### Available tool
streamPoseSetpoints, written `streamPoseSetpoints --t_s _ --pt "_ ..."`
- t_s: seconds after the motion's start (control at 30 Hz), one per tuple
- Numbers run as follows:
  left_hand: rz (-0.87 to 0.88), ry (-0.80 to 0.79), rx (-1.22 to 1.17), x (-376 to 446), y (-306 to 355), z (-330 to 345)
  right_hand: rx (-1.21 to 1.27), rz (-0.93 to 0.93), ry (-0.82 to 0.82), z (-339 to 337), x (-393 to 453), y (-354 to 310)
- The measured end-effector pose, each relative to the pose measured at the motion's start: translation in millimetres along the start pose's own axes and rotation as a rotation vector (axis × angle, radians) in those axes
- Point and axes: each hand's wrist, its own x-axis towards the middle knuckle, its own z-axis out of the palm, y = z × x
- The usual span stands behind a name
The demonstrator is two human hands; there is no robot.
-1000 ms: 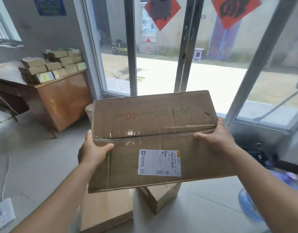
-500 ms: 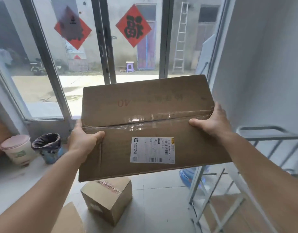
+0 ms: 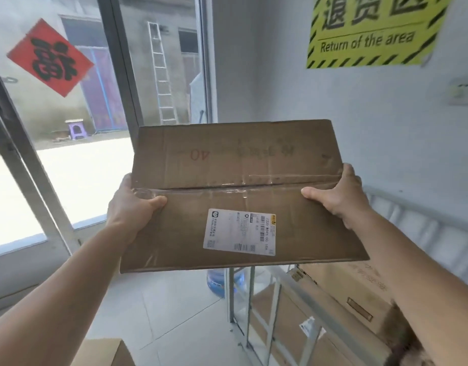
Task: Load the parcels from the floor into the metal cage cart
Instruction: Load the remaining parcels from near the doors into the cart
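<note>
A wide, flat brown cardboard parcel (image 3: 235, 165) with a taped seam and a white shipping label is held up in front of me at chest height. My left hand (image 3: 130, 204) grips its left edge and my right hand (image 3: 338, 191) grips its right edge, thumbs on top. Below and to the right stands the white metal cage cart (image 3: 250, 294); its bars show under the parcel and along the wall. Inside the cart lie other brown boxes (image 3: 341, 294). Another parcel's corner (image 3: 106, 352) shows on the floor at the bottom left.
A blue water jug (image 3: 217, 282) stands on the tiled floor behind the cart's corner. Glass sliding doors (image 3: 69, 154) fill the left side. A grey wall with a yellow "Return of the area" sign (image 3: 370, 30) rises to the right.
My view has swung to the right with the parcel still in both hands. The desk, bins and floor boxes have left view, and the cage cart with boxes inside now appears under the parcel.
</note>
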Motion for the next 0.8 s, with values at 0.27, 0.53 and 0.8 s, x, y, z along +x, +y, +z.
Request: streamPoseSetpoints --t_s 0.27,0.53,0.8 --pt "0.14 -0.279 -0.007 26.9 53.4 89.0 0.035 0.204 0.202 -55.6 -7.1 58.1" --pt "0.277 -0.456 0.013 33.5 101.6 187.5 0.058 0.376 0.338 -94.9 -0.8 123.7" --pt "0.29 -0.648 0.117 44.0 131.4 309.3 0.089 0.588 0.319 -104.8 37.4 206.5"
